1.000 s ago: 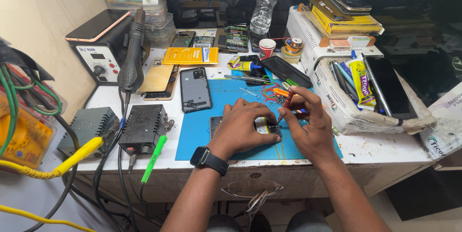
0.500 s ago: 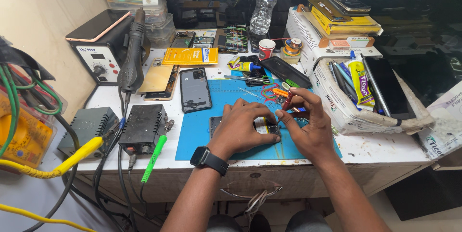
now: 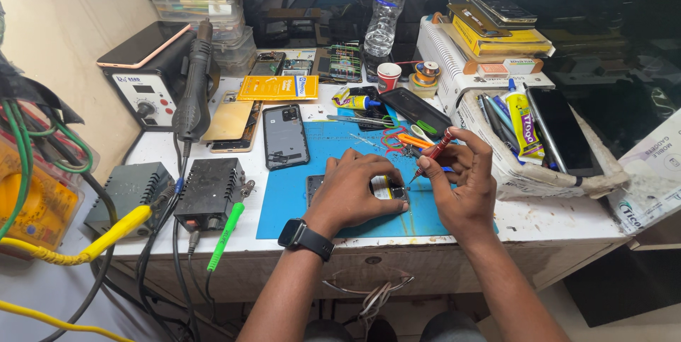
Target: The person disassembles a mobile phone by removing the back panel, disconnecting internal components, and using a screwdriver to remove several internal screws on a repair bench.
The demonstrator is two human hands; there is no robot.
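Screwdriver tip at the opened phone on the blue mat

The left hand [image 3: 355, 193] lies flat over the opened phone [image 3: 386, 188] and presses it on the blue mat [image 3: 319, 150], near the front edge of the desk [image 3: 539, 218]. The right hand [image 3: 461, 186] has its grip closed on a thin red screwdriver [image 3: 433, 154], tip down at the right end of the phone. Compared with one second ago, almost nothing has changed: both hands stay in the same place, so the work looks to stay on this one point. A second phone [image 3: 284, 136] lies back side up on the mat, to the far left.
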